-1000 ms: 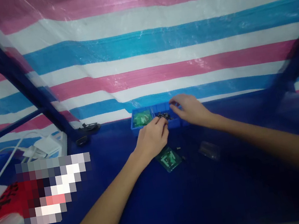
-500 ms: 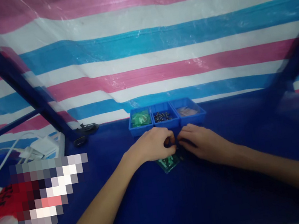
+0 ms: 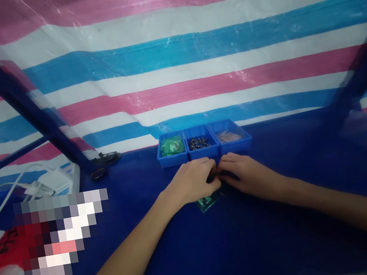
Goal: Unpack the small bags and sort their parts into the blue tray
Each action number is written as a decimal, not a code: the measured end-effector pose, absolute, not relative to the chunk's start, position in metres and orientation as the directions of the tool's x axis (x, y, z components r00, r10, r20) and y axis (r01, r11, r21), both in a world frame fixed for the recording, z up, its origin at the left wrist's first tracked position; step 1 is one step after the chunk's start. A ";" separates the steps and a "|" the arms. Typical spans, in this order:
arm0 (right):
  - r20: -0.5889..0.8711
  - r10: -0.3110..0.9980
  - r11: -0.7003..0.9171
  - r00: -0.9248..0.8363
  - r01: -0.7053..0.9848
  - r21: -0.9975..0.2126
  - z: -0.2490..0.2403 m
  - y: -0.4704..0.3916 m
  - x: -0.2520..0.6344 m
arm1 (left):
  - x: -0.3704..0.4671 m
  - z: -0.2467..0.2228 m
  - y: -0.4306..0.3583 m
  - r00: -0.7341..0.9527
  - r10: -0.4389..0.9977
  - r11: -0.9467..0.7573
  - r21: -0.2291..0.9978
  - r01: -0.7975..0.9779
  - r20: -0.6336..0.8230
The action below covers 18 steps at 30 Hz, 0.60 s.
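Just in front of the blue bins, my left hand [image 3: 196, 180] and my right hand [image 3: 240, 171] meet at their fingertips. Each has its fingers bent and pinched together, and whatever lies between them is hidden. Under my left hand a small green printed packet [image 3: 208, 202] lies on the blue table, its upper part covered by the fingers. Behind the hands stand a bin of green packets [image 3: 172, 146], a bin of small dark and metallic parts [image 3: 199, 143] and a bin of pale clear bags [image 3: 230, 136].
On the left lie a power strip [image 3: 75, 180] with white cables and a red and white bag [image 3: 2, 252], partly blurred out. Black straps [image 3: 107, 157] rest near the blue frame post [image 3: 27, 95]. A striped sheet [image 3: 190, 52] hangs behind.
My left hand has shifted slightly right and down, so its fingertips now reach my right hand's. More of the green packet is covered. My right hand has hardly moved.
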State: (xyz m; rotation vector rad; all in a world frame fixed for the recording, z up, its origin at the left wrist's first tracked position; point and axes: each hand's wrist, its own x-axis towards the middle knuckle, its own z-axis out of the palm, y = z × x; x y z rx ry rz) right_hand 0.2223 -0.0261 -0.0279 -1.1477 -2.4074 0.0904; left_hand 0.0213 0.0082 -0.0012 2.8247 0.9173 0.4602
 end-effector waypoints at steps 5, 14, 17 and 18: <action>0.459 0.752 0.641 -0.473 0.688 -0.339 -0.026 -0.022 0.225 | 0.025 -0.004 0.006 0.731 0.595 -0.802 0.180 0.570 0.334; 0.551 0.769 0.598 -0.325 0.670 -0.439 -0.018 -0.026 0.221 | 0.025 -0.008 0.007 0.687 0.598 -0.794 0.191 0.577 0.412; 0.591 0.746 0.611 -0.308 0.669 -0.423 -0.018 -0.026 0.221 | 0.025 -0.008 0.007 0.697 0.585 -0.803 0.179 0.568 0.415; 0.599 0.739 0.618 -0.309 0.667 -0.417 -0.018 -0.026 0.222 | 0.025 -0.008 0.007 0.701 0.580 -0.806 0.171 0.566 0.415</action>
